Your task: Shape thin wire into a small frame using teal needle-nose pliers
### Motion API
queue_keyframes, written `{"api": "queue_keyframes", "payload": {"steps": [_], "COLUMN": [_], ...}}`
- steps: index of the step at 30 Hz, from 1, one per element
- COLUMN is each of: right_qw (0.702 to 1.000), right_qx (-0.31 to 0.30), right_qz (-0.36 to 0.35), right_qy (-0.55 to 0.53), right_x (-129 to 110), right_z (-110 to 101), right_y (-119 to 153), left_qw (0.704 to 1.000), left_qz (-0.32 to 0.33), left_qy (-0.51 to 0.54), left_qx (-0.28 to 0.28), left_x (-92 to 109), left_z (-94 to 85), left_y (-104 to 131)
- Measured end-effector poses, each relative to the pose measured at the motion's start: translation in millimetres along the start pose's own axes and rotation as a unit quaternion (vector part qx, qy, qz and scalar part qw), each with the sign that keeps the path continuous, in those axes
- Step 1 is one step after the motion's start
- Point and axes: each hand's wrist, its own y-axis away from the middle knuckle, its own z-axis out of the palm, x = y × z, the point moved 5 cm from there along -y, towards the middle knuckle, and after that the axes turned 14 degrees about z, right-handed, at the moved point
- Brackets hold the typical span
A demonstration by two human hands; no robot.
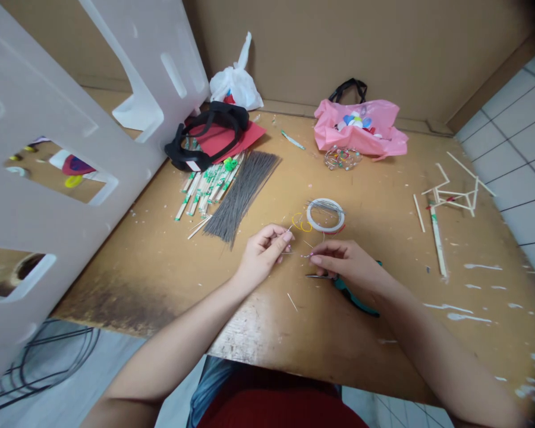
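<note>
My left hand [267,248] is closed in a pinch on a thin wire [289,228], whose tip sticks out past the thumb. A short gap to the right, my right hand [341,257] pinches a small beaded wire [307,256] between thumb and fingers. Whether the two wires are one piece I cannot tell. Under the right hand lie teal-handled pliers [354,298], partly covered by it. Just beyond the hands are a white ring-shaped roll [325,230] with cut wires across it and a looped yellow wire [299,222]. One loose wire piece [292,302] lies nearer me.
Grey wires [245,193] lie bundled at left beside wrapped chopsticks [209,184] and a black head strap [207,139]. Behind are a white bag [236,86], a pink bag [361,139] and a beaded wire piece [341,157]. A stick frame [455,196] stands right; a white plastic panel [129,172] borders the left.
</note>
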Motion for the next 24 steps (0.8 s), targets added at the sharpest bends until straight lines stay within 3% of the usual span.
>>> {"api": "queue_keyframes", "payload": {"steps": [7, 15, 24], "right_qw": [1.0, 1.0, 0.992], "right_qx": [0.021, 0.007, 0.07], "right_qz": [-0.016, -0.009, -0.041], "right_qy": [-0.017, -0.024, -0.101], "right_x": [-0.9, -3.1, -2.0], "right_z": [-2.6, -7.2, -24.6], "right_y": [0.4, -1.3, -5.5], "left_qw": [0.999, 0.997, 0.995], "left_qz": [-0.004, -0.011, -0.035], "left_qy": [0.007, 0.012, 0.015], "left_qx": [-0.05, -0.07, -0.096], "left_x": [0.2, 0.2, -3.3], "left_z": [5.4, 5.8, 8.0], "left_y": [1.2, 1.0, 2.4]}}
